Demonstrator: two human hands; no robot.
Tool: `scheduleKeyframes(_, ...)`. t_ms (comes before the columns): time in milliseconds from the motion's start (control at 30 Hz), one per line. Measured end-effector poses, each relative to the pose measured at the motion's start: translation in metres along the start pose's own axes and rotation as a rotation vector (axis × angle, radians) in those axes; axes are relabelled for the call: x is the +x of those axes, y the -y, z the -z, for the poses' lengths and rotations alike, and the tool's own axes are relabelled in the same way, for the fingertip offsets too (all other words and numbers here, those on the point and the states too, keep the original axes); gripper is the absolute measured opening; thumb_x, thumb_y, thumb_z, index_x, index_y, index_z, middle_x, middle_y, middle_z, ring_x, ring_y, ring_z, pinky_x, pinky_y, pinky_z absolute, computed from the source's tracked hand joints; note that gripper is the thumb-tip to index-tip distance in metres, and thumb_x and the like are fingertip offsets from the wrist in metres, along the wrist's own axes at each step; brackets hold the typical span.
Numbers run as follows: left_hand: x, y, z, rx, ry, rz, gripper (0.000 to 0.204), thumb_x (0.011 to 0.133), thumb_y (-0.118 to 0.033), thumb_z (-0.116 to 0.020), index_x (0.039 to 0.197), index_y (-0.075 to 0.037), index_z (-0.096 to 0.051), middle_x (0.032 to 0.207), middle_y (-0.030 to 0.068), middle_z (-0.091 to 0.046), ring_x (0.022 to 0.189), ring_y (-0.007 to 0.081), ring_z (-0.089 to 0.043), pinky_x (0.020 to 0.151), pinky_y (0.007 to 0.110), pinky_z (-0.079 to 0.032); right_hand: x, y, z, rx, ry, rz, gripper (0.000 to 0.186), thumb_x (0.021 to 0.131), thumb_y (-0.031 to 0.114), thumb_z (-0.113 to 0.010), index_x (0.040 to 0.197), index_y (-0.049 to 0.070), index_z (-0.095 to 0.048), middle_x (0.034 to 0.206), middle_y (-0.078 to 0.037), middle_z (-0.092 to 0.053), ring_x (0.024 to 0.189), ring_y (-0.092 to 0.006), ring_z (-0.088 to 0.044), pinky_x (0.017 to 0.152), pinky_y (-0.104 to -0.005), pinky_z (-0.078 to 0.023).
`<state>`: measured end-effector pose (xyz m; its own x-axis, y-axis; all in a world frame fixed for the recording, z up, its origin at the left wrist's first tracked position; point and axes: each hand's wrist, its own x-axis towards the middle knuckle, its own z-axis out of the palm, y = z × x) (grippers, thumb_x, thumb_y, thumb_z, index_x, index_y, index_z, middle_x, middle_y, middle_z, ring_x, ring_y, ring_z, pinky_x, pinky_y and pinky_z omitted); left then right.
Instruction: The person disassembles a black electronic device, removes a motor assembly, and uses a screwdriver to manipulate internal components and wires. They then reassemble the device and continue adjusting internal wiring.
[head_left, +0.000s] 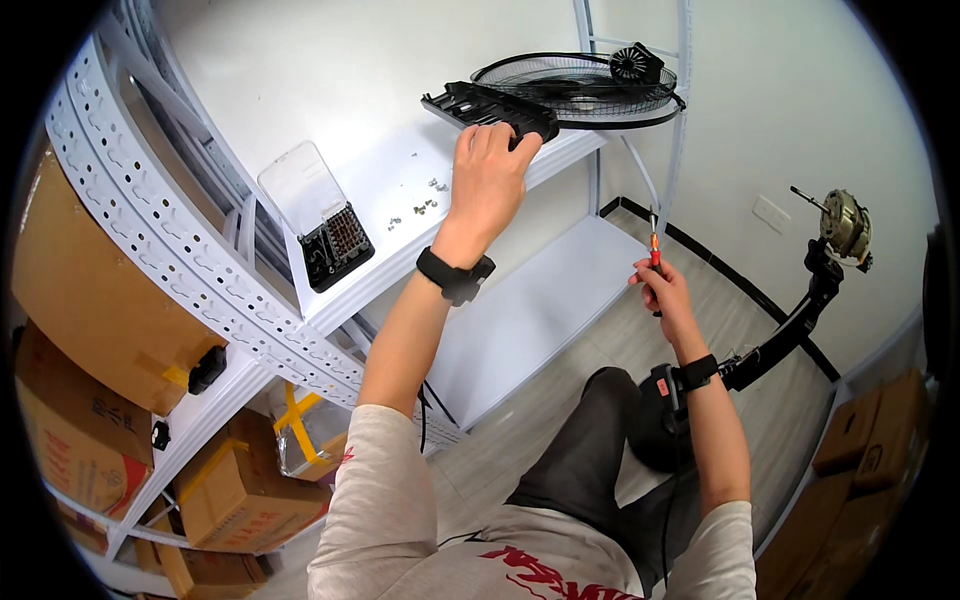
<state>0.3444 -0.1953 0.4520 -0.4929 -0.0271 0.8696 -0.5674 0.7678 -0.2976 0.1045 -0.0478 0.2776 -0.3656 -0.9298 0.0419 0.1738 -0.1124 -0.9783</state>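
At the white shelf (pixel 400 188) is a black, slotted panel (pixel 505 107).

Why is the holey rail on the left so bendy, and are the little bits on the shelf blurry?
Head view: the rail likely looks curved because the fisheye lens bends straight edges near the rim; same head view: the bits are too small to make out well, while the left hand looks fairly sharp.
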Motion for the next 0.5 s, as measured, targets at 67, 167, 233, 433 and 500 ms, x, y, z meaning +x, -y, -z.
scheduleKeyframes(67, 0.006, -0.015, 0.018, -0.036, -0.006, -0.009, 0.021, 0.076, 0.005, -0.060, 0.091, -0.009, -0.062, 0.084, 0.0072, -0.055, 0.085, 0.0283, -0.057, 0.085, 0.042, -0.047, -0.003, 0.003, 0.003, 0.027, -0.011, 0.013, 0.017, 0.096, 0.022, -0.063, 0.105, 0.007, -0.064, 0.086, -0.003, -0.070, 0.054, -0.0024, -0.044, 0.046, -0.0198, -0.027)
scheduleKeyframes(167, 0.013, -0.043, 0.038, -0.071, -0.016, -0.033, 0.020, 0.075, 0.006, -0.060, 0.089, -0.008, -0.062, 0.082, 0.0073, -0.055, 0.083, 0.0278, -0.057, 0.084, 0.042, -0.047, -0.010, 0.013, 0.012, 0.059, -0.019, 0.044, 0.019, 0.097, 0.024, -0.063, 0.105, 0.007, -0.064, 0.086, -0.002, -0.069, 0.054, -0.0019, -0.044, 0.046, -0.0197, -0.026)
scheduleKeyframes(233, 0.016, -0.061, 0.051, -0.101, -0.047, -0.055, 0.019, 0.074, 0.006, -0.060, 0.087, -0.008, -0.062, 0.081, 0.0071, -0.054, 0.081, 0.0272, -0.057, 0.083, 0.042, -0.048, -0.018, 0.021, 0.020, 0.075, -0.029, 0.060, 0.020, 0.097, 0.025, -0.063, 0.105, 0.007, -0.064, 0.085, -0.002, -0.068, 0.054, -0.0017, -0.043, 0.046, -0.0195, -0.025)
scheduleKeyframes(433, 0.016, -0.115, 0.081, -0.207, -0.067, -0.113, 0.022, 0.071, 0.006, -0.061, 0.087, -0.009, -0.064, 0.080, 0.0055, -0.053, 0.081, 0.0256, -0.056, 0.090, 0.044, -0.048, -0.051, 0.043, 0.043, 0.104, -0.092, 0.117, 0.023, 0.099, 0.027, -0.061, 0.107, 0.006, -0.063, 0.086, -0.003, -0.067, 0.054, -0.0015, -0.041, 0.046, -0.0196, -0.024)
scheduleKeyframes(500, 0.008, -0.135, 0.086, -0.273, -0.043, -0.122, 0.022, 0.071, 0.003, -0.062, 0.089, -0.010, -0.066, 0.082, 0.0049, -0.055, 0.083, 0.0248, -0.057, 0.094, 0.046, -0.048, -0.064, 0.048, 0.051, 0.116, -0.100, 0.129, 0.026, 0.099, 0.029, -0.060, 0.109, 0.005, -0.062, 0.087, -0.004, -0.067, 0.054, -0.0016, -0.041, 0.046, -0.0197, -0.024)
